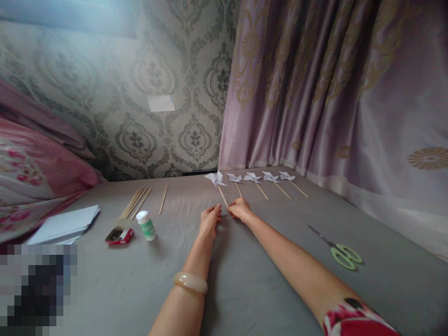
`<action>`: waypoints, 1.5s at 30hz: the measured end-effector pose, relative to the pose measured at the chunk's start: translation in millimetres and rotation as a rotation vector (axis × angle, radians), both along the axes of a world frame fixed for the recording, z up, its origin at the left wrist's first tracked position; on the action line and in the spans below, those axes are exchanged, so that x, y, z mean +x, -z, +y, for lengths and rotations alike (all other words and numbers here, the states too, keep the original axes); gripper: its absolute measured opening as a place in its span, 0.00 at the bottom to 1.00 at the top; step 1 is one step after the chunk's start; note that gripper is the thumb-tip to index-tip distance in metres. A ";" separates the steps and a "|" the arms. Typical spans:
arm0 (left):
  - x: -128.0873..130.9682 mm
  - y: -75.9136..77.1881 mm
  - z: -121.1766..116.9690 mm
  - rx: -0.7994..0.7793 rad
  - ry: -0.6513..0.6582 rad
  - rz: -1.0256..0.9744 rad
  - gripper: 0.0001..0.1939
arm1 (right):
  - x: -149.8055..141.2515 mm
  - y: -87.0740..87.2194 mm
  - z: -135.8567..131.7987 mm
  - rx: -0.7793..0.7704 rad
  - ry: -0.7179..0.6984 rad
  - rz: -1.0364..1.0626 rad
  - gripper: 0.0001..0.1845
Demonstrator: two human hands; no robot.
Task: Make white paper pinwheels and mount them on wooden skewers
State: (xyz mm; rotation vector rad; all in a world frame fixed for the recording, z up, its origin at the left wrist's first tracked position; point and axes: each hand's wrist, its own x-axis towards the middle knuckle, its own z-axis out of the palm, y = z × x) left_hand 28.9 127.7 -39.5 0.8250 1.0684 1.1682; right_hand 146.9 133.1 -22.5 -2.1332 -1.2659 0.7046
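The head camera looks forward and down across grey cloth (241, 275) toward patterned wallpaper (122, 84).

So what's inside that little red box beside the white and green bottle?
The open red box holds a jumble of small, dark pieces, too small to identify. Anything lying beneath the top ones is covered and can't be seen.

Pinwheel (216, 179) looks matt ppr, stick (223, 196) smooth wd, sheet (262, 289) matt cloth.

No text legible; bottle label (148, 229) too small.
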 end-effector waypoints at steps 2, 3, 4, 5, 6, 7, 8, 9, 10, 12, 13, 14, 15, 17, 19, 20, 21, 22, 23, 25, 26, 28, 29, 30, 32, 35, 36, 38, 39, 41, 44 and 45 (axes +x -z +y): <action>-0.2 -1.0 -0.5 -0.004 -0.001 0.000 0.13 | -1.5 -2.9 6.8 -0.020 0.013 -0.015 0.08; -0.1 -1.3 -0.8 -0.006 0.000 -0.002 0.13 | -2.6 -4.3 10.1 -0.030 0.015 -0.023 0.07; 0.0 -1.4 -1.1 -0.008 0.001 -0.005 0.13 | -3.7 -5.4 13.4 -0.042 0.014 -0.030 0.06; 0.2 -1.6 -1.4 -0.009 0.003 -0.008 0.13 | -4.6 -6.4 16.6 -0.055 0.011 -0.038 0.05; 0.4 -1.7 -1.6 -0.011 0.004 -0.010 0.12 | -5.5 -7.3 19.9 -0.070 0.006 -0.044 0.06; 0.6 -1.8 -1.7 -0.014 0.005 -0.012 0.12 | -6.1 -8.0 23.2 -0.087 0.000 -0.050 0.09; 0.8 -2.0 -1.7 -0.016 0.005 -0.014 0.12 | -6.7 -8.6 26.5 -0.104 -0.005 -0.055 0.11; 1.0 -2.3 -1.7 -0.019 0.004 -0.016 0.11 | -7.2 -9.0 29.9 -0.120 -0.009 -0.060 0.13; 1.1 -2.6 -1.6 -0.023 0.003 -0.018 0.11 | -7.7 -9.4 33.3 -0.133 -0.011 -0.065 0.15; 1.1 -3.6 -1.5 -0.028 -0.003 -0.026 0.12 | -8.9 -9.7 40.0 -0.150 -0.011 -0.075 0.17; 0.9 -4.2 -1.4 -0.029 -0.007 -0.033 0.12 | -9.7 -9.6 43.2 -0.155 -0.010 -0.081 0.17; 0.7 -4.7 -1.3 -0.030 -0.013 -0.040 0.13 | -10.6 -9.4 46.3 -0.157 -0.008 -0.088 0.17; 0.3 -5.2 -1.2 -0.030 -0.020 -0.048 0.13 | -11.6 -9.1 49.2 -0.158 -0.007 -0.095 0.18; -0.5 -6.0 -0.9 -0.029 -0.036 -0.062 0.12 | -13.6 -8.2 54.2 -0.157 -0.004 -0.110 0.18; -1.1 -6.3 -0.4 -0.031 -0.050 -0.071 0.12 | -15.1 -7.3 58.3 -0.154 -0.003 -0.127 0.18; -1.4 -6.3 -0.1 -0.033 -0.056 -0.074 0.12 | -15.7 -6.9 59.9 -0.151 -0.004 -0.137 0.18; -1.5 -6.3 0.2 -0.034 -0.061 -0.076 0.12 | -16.0 -6.5 61.4 -0.147 -0.006 -0.147 0.18; -1.6 -6.2 0.5 -0.036 -0.065 -0.077 0.12 | -16.2 -6.2 62.8 -0.142 -0.011 -0.157 0.18; -1.5 -6.1 0.8 -0.037 -0.068 -0.079 0.11 | -16.3 -5.9 64.1 -0.138 -0.016 -0.167 0.18; -1.3 -5.8 1.3 -0.039 -0.076 -0.083 0.11 | -16.5 -5.5 66.4 -0.131 -0.027 -0.184 0.18; -1.2 -5.7 1.5 -0.039 -0.080 -0.085 0.11 | -16.7 -5.3 67.5 -0.128 -0.032 -0.194 0.18; -0.9 -5.5 2.0 -0.038 -0.089 -0.089 0.11 | -17.4 -5.2 69.3 -0.121 -0.040 -0.213 0.18; -0.9 -5.4 2.3 -0.038 -0.093 -0.091 0.11 | -17.8 -5.2 70.0 -0.117 -0.043 -0.223 0.19; -0.9 -5.4 2.6 -0.038 -0.095 -0.092 0.11 | -18.3 -5.2 70.4 -0.114 -0.047 -0.232 0.19; -0.9 -5.4 3.2 -0.036 -0.097 -0.093 0.11 | -19.2 -5.2 70.5 -0.110 -0.053 -0.246 0.19; -1.0 -5.7 3.7 -0.031 -0.097 -0.090 0.12 | -19.7 -4.9 69.2 -0.104 -0.058 -0.259 0.18; -1.1 -5.7 3.8 -0.028 -0.097 -0.087 0.12 | -19.6 -4.8 68.5 -0.101 -0.058 -0.261 0.18; -1.1 -5.6 3.8 -0.022 -0.095 -0.078 0.13 | -19.5 -4.5 67.2 -0.093 -0.056 -0.262 0.18; -1.1 -5.5 3.8 -0.017 -0.094 -0.073 0.13 | -19.5 -4.4 66.6 -0.089 -0.053 -0.261 0.18; -1.1 -4.8 4.0 -0.004 -0.093 -0.058 0.14 | -19.8 -4.3 65.3 -0.075 -0.043 -0.257 0.17; -1.2 -3.1 5.1 0.024 -0.092 -0.026 0.16 | -21.4 -4.4 62.5 -0.020 -0.012 -0.251 0.15; -1.4 -2.4 5.7 0.034 -0.090 -0.011 0.16 | -21.9 -4.6 61.0 0.016 0.002 -0.250 0.14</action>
